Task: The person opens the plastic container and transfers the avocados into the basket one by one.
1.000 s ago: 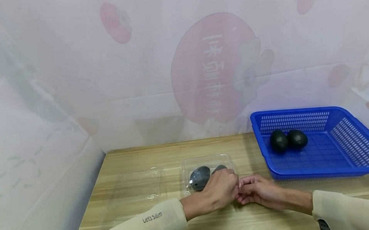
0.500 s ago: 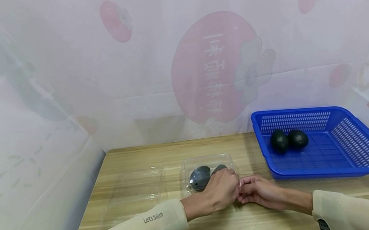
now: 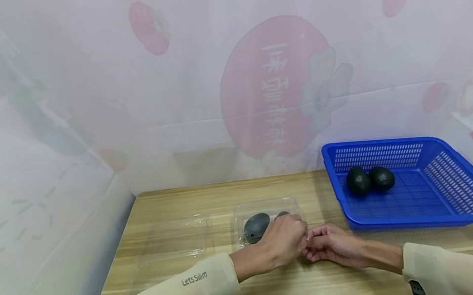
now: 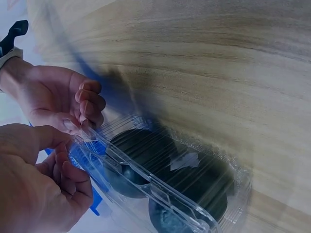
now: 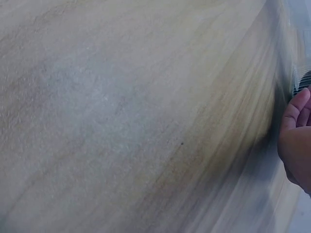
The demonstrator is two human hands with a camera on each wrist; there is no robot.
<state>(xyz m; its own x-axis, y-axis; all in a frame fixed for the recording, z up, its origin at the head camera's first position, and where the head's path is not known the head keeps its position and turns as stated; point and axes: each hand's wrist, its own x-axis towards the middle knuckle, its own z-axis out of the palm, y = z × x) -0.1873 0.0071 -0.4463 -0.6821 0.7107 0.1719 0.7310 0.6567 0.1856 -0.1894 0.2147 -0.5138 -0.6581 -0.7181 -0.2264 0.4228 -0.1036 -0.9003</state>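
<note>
A clear plastic clamshell box (image 3: pixel 266 205) stands on the table, its lid lying over the base. Inside are two dark avocados (image 3: pixel 257 227), one partly behind my left hand (image 3: pixel 281 242). At the box's near right corner, my left hand pinches the rim with curled fingers. My right hand (image 3: pixel 336 248) pinches the same corner from the right. The left wrist view shows both thumbs at the rim of the clamshell box (image 4: pixel 170 195), the hands almost touching. At the right wrist view's edge, only part of my right hand (image 5: pixel 297 141) shows.
A blue plastic basket (image 3: pixel 412 221) at the right holds two more dark avocados (image 3: pixel 381 178). Left of the box, another clear plastic container (image 3: pixel 176 237) lies on the wooden table (image 3: pixel 220 197), partly behind the left sleeve. A printed cloth (image 3: pixel 193 88) hangs behind the table.
Both hands stay at the box's corner. My left hand has shifted very slightly; the basket and avocados have stayed in place.
</note>
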